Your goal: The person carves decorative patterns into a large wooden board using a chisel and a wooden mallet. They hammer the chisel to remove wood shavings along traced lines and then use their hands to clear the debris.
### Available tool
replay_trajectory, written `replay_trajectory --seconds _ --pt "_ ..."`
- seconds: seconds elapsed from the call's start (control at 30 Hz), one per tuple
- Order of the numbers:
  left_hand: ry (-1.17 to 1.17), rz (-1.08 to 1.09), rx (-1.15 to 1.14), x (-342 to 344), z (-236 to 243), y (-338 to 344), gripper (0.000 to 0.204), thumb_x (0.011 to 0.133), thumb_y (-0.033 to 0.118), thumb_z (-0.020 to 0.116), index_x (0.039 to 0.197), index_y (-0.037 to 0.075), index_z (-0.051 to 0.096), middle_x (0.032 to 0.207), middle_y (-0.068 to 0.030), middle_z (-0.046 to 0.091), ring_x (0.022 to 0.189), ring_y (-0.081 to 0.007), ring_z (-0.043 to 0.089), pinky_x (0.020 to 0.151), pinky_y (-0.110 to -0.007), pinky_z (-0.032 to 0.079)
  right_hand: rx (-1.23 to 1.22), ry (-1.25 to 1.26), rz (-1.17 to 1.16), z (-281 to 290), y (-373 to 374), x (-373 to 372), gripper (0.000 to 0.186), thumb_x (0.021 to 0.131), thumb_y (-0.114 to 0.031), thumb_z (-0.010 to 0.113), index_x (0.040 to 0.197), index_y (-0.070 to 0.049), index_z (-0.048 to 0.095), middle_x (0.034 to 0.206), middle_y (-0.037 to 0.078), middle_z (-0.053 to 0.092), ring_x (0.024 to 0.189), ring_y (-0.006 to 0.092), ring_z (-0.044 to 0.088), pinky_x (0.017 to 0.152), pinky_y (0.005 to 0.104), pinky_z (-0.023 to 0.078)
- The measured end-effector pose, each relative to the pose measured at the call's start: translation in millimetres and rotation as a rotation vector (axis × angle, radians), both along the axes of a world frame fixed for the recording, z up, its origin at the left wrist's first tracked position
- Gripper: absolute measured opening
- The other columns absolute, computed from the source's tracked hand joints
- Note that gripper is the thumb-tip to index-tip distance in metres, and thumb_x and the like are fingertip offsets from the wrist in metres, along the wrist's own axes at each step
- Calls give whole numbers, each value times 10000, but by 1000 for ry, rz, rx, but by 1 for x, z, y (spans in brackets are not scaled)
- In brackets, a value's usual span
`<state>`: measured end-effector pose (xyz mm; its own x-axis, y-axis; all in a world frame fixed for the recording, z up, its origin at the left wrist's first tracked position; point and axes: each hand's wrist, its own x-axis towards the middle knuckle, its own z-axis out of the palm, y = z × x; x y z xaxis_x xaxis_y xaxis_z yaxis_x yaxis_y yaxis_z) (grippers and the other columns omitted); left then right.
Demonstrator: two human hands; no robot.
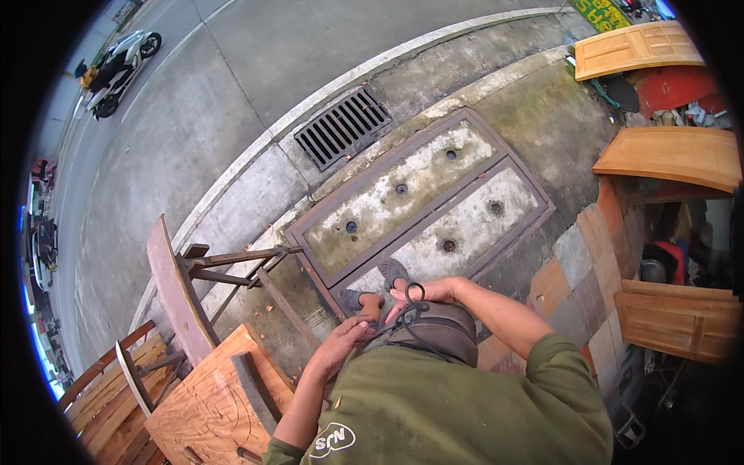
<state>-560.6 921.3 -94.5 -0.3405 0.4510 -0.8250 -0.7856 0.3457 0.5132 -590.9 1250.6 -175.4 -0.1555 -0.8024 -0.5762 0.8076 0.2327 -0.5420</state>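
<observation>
My left hand (341, 345) lies beside my left thigh, its fingers stretched out toward the waist of my dark shorts (446, 333). It appears to hold nothing. In front of the waist, my right hand (430, 291) reaches leftward with thumb and fingers apart. A dark cord (417, 304) hangs in loops from the waist and passes right by the right hand; no grip on it shows. Below, my feet in grey shoes (394, 270) stand at the edge of a metal-framed concrete cover (418, 225). Near my left arm is a carved wooden panel (209, 399), with a dark wood strip (256, 387) on it.
A wooden trestle (232, 267) and an upright board (174, 287) stand at left, near a slatted bench (116, 387). Wooden door panels (666, 155) line the right side over tiled paving (577, 271). Beyond the drain grate (342, 128) runs a road with a motorcycle (120, 74).
</observation>
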Motion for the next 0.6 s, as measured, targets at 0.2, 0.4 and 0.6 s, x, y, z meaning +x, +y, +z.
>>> replay_trajectory --seconds 0.2,0.4,0.6 --pt "35 289 -162 55 22 -64 563 1153 427 592 1597 84 540 1375 -74 699 1185 -158 642 1032 -320 504 219 50 86 22 9 -2 751 1010 -638 725 1473 -48 693 1441 81 695 1322 182 626 1163 334 468" --pt "50 446 -129 68 20 -55 582 1152 422 603 1619 85 518 1362 -78 701 1172 -153 632 1048 -333 514 227 94 90 45 35 3 650 1036 -486 756 1434 26 720 1459 104 717 1376 184 614 1178 319 456" --pt "362 318 -74 35 4 -31 606 1145 407 629 1613 38 519 1395 -148 706 1279 -227 657 1117 -369 502 358 89 17 60 73 42 603 1051 -462 728 1389 36 744 1397 88 751 1292 163 645 1156 317 446"
